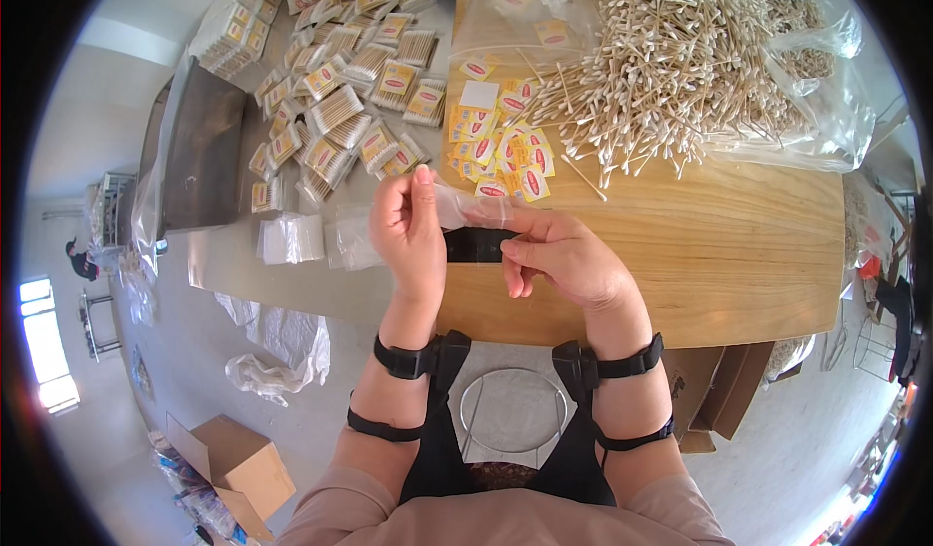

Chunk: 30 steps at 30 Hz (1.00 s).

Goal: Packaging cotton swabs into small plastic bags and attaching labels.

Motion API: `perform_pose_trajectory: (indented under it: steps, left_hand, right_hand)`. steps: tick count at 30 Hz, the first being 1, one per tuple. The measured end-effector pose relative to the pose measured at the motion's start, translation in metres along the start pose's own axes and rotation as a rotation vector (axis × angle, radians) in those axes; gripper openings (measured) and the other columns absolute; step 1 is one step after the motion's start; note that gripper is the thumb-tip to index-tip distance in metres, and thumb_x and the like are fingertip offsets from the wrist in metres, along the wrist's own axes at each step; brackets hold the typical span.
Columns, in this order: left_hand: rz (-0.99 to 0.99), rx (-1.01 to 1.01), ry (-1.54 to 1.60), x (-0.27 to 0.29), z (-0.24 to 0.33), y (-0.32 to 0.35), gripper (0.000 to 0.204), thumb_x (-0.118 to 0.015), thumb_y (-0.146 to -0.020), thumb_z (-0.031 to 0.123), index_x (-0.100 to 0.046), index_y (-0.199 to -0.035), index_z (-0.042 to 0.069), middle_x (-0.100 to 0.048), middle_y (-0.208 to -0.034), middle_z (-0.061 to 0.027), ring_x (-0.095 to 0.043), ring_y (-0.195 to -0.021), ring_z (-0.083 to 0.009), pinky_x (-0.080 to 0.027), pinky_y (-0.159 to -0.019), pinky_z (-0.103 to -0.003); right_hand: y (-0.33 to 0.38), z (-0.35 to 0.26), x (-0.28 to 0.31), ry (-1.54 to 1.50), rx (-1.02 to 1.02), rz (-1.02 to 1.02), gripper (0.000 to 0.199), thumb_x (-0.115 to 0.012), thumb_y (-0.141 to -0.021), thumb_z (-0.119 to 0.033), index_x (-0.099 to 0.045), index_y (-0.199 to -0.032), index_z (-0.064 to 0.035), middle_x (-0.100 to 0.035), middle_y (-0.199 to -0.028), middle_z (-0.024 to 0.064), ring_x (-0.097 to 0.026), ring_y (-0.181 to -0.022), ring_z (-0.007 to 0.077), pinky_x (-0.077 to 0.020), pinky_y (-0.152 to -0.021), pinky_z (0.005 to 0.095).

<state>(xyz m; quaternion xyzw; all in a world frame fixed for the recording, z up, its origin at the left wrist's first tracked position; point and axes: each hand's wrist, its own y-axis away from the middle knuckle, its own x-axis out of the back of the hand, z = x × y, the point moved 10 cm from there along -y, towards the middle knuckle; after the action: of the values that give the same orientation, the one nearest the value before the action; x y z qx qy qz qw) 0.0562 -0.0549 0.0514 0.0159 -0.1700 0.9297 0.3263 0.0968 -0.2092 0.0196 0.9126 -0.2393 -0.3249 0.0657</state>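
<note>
My left hand (pixel 406 230) is closed, its thumb up and fingers curled, on a small clear plastic bag (pixel 449 206). The index finger of my right hand (pixel 573 254) reaches into or behind the bag's other end; the clear film hides which. My right thumb stands apart from that finger, and the other fingers bend down. Beyond my hands lie yellow and white printed cards (pixel 501 147). Flat stacks of empty clear bags (pixel 292 239) rest left of my left hand. Below the held bag, a dark slot or flat dark piece (pixel 474 246) shows at the table's seam.
Filled packs of cotton swabs (pixel 340 108) are heaped at the back left. A large pile of loose cotton swabs (pixel 671 70) spreads from a plastic sack (pixel 826 138) over the wooden table (pixel 719 245). A round stool (pixel 513 410) and cardboard box (pixel 233 458) stand below.
</note>
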Motion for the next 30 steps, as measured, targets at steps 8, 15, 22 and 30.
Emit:
perform_pose_trajectory:
  steps: [8, 15, 22, 30]
  left_hand:
    - [0.05, 0.134, 0.195, 0.0, -0.021, 0.0, 0.023, -0.063, -0.098, 0.018, -0.061, -0.082, 0.001, -0.062, -0.077, 0.0017, -0.043, -0.066, -0.002, -0.037, -0.058, -0.02]
    - [-0.01, 0.102, 0.015, -0.001, -0.023, 0.0, 0.02, -0.065, -0.096, 0.015, -0.062, -0.082, 0.001, -0.052, -0.068, 0.0045, -0.039, -0.062, -0.0034, -0.034, -0.053, -0.022]
    - [-0.013, -0.059, -0.205, -0.002, -0.008, 0.001, 0.018, -0.066, -0.095, 0.014, -0.061, -0.083, 0.001, -0.054, -0.067, 0.0018, -0.042, -0.061, -0.0054, -0.038, -0.053, -0.023]
    - [-0.033, 0.055, -0.036, -0.001, -0.021, 0.0, 0.019, -0.063, -0.098, 0.017, -0.062, -0.087, 0.001, -0.053, -0.069, 0.0033, -0.041, -0.063, -0.0043, -0.036, -0.055, -0.021]
  right_hand:
    - [-0.001, 0.004, 0.004, 0.033, -0.01, 0.006, 0.044, -0.048, -0.096, -0.002, -0.049, -0.14, -0.0002, -0.06, -0.069, 0.0025, -0.057, -0.062, 0.01, -0.0479, -0.061, 0.0236]
    - [-0.001, -0.006, 0.011, 0.062, 0.062, 0.114, 0.04, -0.047, -0.096, -0.001, -0.053, -0.136, 0.0009, -0.063, -0.077, 0.004, -0.06, -0.063, 0.0104, -0.0482, -0.061, 0.0231]
    - [0.001, -0.003, 0.006, -0.105, 0.062, 0.02, 0.045, -0.05, -0.091, 0.005, -0.052, -0.136, 0.002, -0.042, -0.149, 0.0152, -0.064, -0.063, 0.0156, -0.0534, -0.058, 0.0278]
    - [0.0, -0.008, 0.008, 0.026, 0.1, 0.065, 0.046, -0.05, -0.091, 0.006, -0.051, -0.137, 0.0025, -0.033, -0.154, 0.0139, -0.063, -0.067, 0.0141, -0.0536, -0.062, 0.0267]
